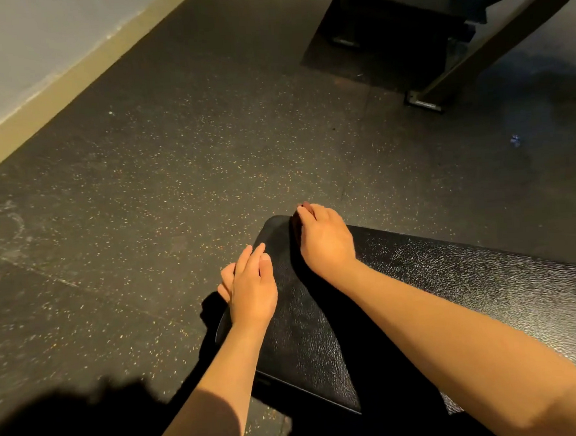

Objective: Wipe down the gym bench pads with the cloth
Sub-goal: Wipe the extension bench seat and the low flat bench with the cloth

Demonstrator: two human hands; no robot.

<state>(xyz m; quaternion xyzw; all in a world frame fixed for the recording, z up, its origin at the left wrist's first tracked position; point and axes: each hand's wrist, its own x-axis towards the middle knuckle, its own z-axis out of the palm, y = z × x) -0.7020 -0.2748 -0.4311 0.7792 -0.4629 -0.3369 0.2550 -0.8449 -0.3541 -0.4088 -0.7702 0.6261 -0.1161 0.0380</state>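
- Fingers point(308, 216) of the right hand point(325, 239) bend down together over the far corner of the pad. They press on a small dark red wad that looks to be the cloth point(304, 206).
- Rubber floor point(175, 157), dark with pale speckles, fills most of the view. A pale wall point(16, 49) runs along the upper left.
- Gym bench pad point(452, 275), black and wide, reaches from the right edge to the middle, its rounded end pointing left. Its skin is textured and glossy, probably vinyl over firm foam, so it should be smooth under a wipe and give slightly when pressed. It needs no lifting, only steadying.
- Metal frame point(504, 29) of another machine stands at the upper right, well apart from the bench.
- Left hand point(250, 287) rests on the near left edge of the pad. Its fingers point(248, 259) are straight and close together and hold nothing, and its thumb lies on top.
- Only a sliver of the cloth shows past the right fingertips; the rest is hidden under the hand. It is judged light, soft and limp, likely to bunch up. Spreading it flat under the palm would cover more of the pad than pressing it with the fingertips.
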